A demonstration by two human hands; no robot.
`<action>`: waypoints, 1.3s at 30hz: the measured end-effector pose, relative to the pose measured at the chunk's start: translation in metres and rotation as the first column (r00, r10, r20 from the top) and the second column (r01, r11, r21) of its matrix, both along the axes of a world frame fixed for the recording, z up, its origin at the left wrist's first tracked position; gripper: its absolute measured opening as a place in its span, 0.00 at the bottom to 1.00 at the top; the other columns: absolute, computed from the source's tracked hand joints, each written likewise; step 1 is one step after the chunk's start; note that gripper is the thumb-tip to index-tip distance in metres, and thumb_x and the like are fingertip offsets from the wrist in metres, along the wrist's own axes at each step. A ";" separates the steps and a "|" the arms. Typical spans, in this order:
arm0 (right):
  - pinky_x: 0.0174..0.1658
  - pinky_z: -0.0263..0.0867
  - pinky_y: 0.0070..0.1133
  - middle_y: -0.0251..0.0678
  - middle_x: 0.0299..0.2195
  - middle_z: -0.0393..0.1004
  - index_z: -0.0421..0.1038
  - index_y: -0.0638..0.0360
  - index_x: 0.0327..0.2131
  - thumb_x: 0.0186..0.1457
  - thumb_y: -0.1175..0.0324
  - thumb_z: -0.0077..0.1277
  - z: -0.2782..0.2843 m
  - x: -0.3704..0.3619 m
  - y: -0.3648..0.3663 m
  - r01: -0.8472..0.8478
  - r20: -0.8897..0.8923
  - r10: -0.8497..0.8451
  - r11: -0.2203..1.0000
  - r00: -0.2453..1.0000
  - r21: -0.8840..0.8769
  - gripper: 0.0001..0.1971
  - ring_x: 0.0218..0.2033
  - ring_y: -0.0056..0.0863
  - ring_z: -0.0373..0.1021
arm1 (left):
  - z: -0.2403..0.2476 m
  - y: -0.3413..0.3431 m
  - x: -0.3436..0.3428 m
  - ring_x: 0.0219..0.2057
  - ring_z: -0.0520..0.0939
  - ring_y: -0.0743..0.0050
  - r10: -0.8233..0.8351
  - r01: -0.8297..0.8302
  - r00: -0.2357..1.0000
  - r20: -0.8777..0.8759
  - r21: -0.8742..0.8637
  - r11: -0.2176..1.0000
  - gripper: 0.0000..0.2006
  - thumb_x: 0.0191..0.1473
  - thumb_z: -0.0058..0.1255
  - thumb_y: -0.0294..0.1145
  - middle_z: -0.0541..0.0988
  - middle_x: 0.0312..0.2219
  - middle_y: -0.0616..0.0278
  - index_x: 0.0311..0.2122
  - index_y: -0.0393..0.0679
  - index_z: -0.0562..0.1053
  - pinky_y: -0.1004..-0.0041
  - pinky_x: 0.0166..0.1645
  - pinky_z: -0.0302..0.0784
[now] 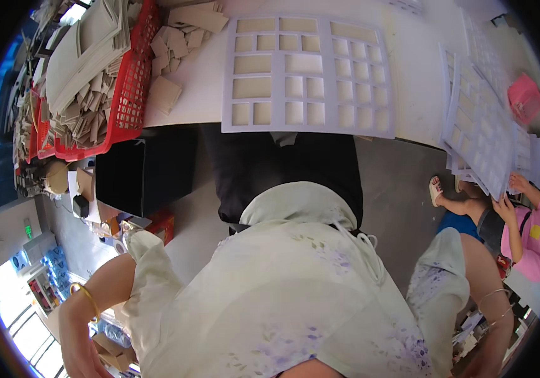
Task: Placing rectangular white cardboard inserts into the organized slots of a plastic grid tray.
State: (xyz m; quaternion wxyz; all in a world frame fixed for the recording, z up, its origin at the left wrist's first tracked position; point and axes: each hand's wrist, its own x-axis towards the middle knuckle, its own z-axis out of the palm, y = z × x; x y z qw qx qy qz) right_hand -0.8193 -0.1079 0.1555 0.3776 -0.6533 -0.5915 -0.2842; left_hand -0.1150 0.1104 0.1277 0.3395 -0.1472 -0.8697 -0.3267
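Note:
My left hand (79, 343) hangs low at the lower left, past a gold bangle on the wrist, and the picture's edge cuts it off. My right hand (491, 353) is at the lower right, beyond a thin bracelet, its fingers hidden too. Both arms are held out from my body, away from the table; no held thing shows at either. In front of me a white panel (276, 70) lies flat at the table's near edge, divided into many rectangular openings with cream board showing in them.
A red plastic basket (132, 94) full of cardboard pieces stands at the left of the table (418, 88), beside loose cardboard scraps (172, 47). At the right, a person in pink (537, 236) holds a stack of similar white panels (481, 120). A pink container (525, 97) is behind them.

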 end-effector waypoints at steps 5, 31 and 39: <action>0.43 0.64 0.19 0.31 0.35 0.77 0.73 0.52 0.40 0.57 0.68 0.41 0.003 0.228 -0.007 0.238 -0.433 -0.278 0.960 0.857 -0.145 0.11 0.37 0.20 0.74 | -0.022 -0.041 -0.002 0.35 0.80 0.84 -0.347 0.351 0.916 -0.200 -0.018 0.936 0.09 0.53 0.46 0.32 0.80 0.36 0.66 0.34 0.48 0.78 0.80 0.40 0.64; 0.39 0.71 0.25 0.36 0.39 0.74 0.61 0.54 0.49 0.62 0.61 0.44 -0.314 0.225 -0.093 0.670 -0.887 0.158 -0.715 0.433 0.200 0.15 0.37 0.26 0.73 | -0.277 -0.171 -0.103 0.37 0.74 0.81 0.397 -0.670 0.459 0.795 0.603 -0.433 0.21 0.61 0.41 0.44 0.74 0.42 0.67 0.53 0.41 0.68 0.78 0.41 0.68; 0.37 0.71 0.22 0.35 0.38 0.74 0.62 0.57 0.49 0.59 0.64 0.45 -0.258 0.195 -0.158 0.611 -0.962 -0.053 -0.762 0.268 0.212 0.16 0.33 0.23 0.73 | -0.266 -0.204 -0.152 0.40 0.74 0.79 0.274 -0.715 0.627 0.729 0.678 -0.169 0.18 0.61 0.43 0.35 0.74 0.41 0.65 0.53 0.40 0.67 0.78 0.44 0.68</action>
